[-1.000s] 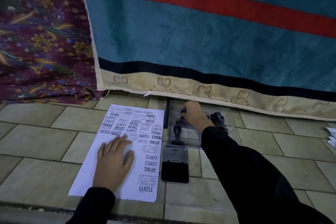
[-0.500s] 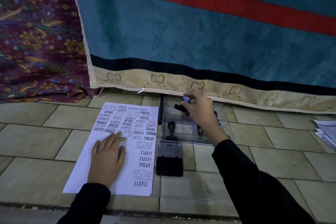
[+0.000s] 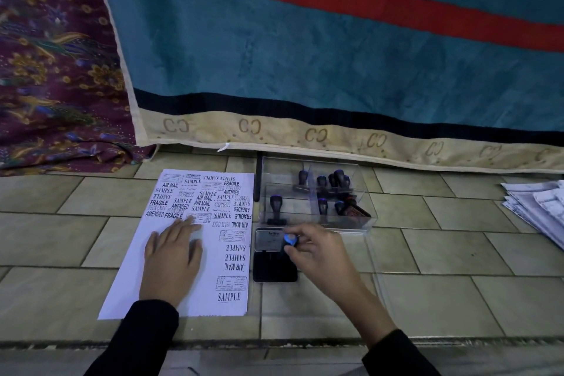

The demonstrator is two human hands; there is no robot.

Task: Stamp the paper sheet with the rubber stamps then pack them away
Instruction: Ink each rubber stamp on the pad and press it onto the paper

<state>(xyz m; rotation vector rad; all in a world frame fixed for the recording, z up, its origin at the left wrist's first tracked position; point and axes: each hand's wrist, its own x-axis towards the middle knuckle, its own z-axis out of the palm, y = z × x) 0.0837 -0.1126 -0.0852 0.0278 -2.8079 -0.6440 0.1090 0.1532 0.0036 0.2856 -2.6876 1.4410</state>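
Observation:
A white paper sheet covered with black stamp prints lies on the tiled floor. My left hand presses flat on it, fingers spread. My right hand grips a rubber stamp with a blue-topped handle over the open black ink pad. The stamp's base is hidden by my fingers. Behind the pad stands a clear plastic box holding several dark stamps.
A teal blanket with a red stripe and beige border hangs just behind the box. Patterned maroon cloth lies at the left. A stack of papers sits at the right. A clear lid lies under my right wrist.
My right hand lifted a stamp out of the clear box and brought it toward me, down over the ink pad. My left hand stayed flat on the paper.

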